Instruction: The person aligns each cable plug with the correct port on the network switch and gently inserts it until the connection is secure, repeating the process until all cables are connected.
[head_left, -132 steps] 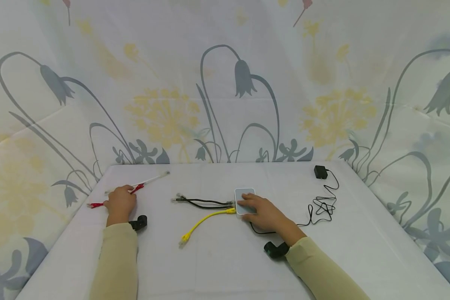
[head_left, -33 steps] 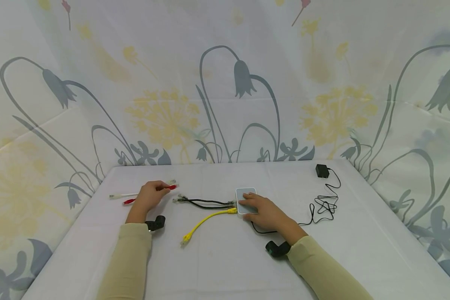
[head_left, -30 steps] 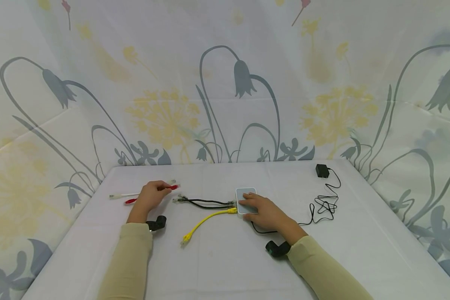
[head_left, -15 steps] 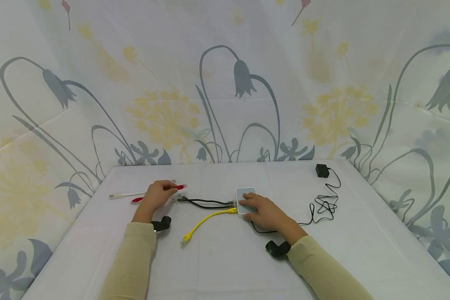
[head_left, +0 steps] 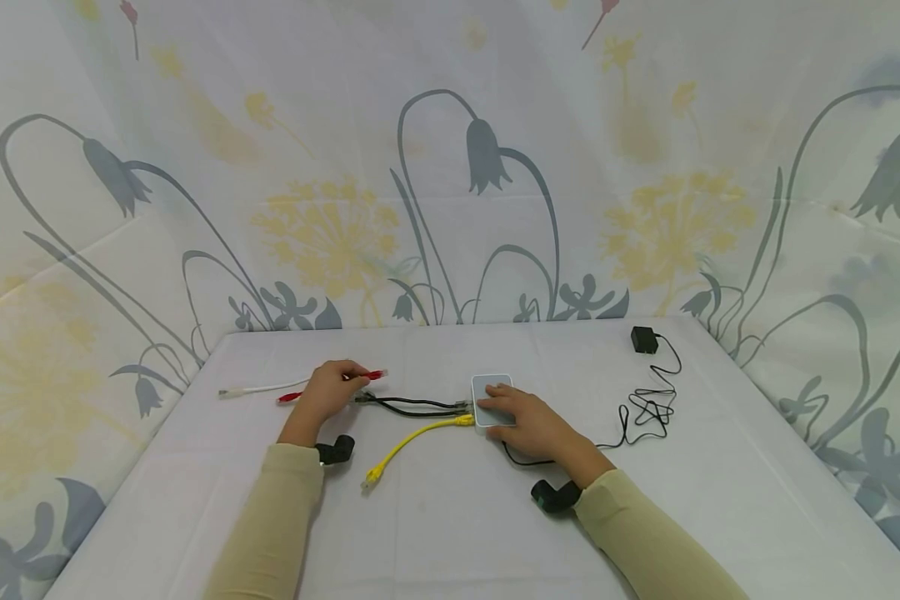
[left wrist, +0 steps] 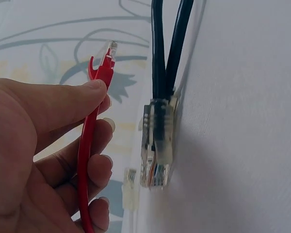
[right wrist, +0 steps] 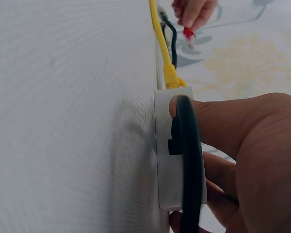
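Observation:
My left hand (head_left: 326, 396) holds a red Ethernet cable (left wrist: 86, 141), thumb and fingers pinching it just behind its clear plug. In the head view that plug is raised above the free ends of two black Ethernet cables (head_left: 420, 402). The cable's other red end (head_left: 288, 397) trails out to the left. My right hand (head_left: 528, 421) grips a small white network switch (head_left: 491, 381), fingers over its top and thumb on its near side. The black cables and a yellow Ethernet cable (head_left: 412, 434) are plugged into its left side.
A white Ethernet cable (head_left: 262, 388) lies at the left, partly behind my left hand. At the back right is a black power adapter (head_left: 644, 339); its tangled cord (head_left: 648, 408) runs to the switch's near side. A patterned cloth hangs behind the table (head_left: 450, 533).
My left hand has moved rightwards with the red cable, from the far left toward the black cable ends. The right hand and switch have stayed put.

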Demonstrator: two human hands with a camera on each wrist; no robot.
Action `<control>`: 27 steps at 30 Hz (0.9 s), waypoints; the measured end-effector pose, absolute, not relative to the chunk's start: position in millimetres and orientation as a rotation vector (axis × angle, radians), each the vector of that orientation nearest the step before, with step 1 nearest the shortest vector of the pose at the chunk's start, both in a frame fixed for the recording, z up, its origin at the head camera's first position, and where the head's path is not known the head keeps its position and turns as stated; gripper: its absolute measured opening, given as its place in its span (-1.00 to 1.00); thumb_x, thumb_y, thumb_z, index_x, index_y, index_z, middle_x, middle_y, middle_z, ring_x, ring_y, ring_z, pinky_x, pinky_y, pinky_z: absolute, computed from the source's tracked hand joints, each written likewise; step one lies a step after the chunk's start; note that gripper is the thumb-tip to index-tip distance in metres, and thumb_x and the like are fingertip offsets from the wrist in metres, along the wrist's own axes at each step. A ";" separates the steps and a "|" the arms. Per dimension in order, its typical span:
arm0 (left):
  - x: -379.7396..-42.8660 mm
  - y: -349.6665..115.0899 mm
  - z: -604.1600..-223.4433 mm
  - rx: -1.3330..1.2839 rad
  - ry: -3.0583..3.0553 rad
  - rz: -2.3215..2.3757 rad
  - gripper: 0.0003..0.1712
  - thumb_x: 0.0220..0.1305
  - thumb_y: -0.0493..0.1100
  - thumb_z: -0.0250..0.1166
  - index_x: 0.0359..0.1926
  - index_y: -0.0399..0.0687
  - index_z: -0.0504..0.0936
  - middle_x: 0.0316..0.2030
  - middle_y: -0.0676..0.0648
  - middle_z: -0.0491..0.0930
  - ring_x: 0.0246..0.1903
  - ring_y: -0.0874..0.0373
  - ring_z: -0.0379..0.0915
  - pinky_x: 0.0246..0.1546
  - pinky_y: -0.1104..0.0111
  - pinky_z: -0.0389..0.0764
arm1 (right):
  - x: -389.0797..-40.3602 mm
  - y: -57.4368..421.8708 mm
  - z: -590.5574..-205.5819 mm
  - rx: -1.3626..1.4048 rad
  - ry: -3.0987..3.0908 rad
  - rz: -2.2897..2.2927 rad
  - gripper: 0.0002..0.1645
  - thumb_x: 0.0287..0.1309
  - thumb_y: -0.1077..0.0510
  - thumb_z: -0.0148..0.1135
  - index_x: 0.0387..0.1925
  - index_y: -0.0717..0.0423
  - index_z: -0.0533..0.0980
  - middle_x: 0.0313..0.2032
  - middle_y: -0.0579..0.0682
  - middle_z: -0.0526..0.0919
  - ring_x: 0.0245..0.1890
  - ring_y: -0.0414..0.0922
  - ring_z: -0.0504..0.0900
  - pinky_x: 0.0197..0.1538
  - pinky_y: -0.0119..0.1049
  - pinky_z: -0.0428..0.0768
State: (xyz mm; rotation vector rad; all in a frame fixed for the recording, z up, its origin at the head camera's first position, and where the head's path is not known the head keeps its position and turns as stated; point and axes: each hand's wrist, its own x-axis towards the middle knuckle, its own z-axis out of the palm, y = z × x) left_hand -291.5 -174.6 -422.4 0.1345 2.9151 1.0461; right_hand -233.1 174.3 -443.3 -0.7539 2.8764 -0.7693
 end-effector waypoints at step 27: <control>-290.5 -141.0 -430.5 0.231 2.889 1.041 -0.78 0.31 -0.11 0.26 -0.10 -0.06 0.71 -0.15 -0.09 0.62 -0.18 0.04 0.46 -0.09 0.20 0.52 | -232.5 173.6 -441.1 -0.748 2.877 -0.747 -0.40 0.23 -0.07 0.25 0.30 -0.10 0.44 0.43 0.01 0.27 0.46 0.10 0.17 0.38 0.14 0.24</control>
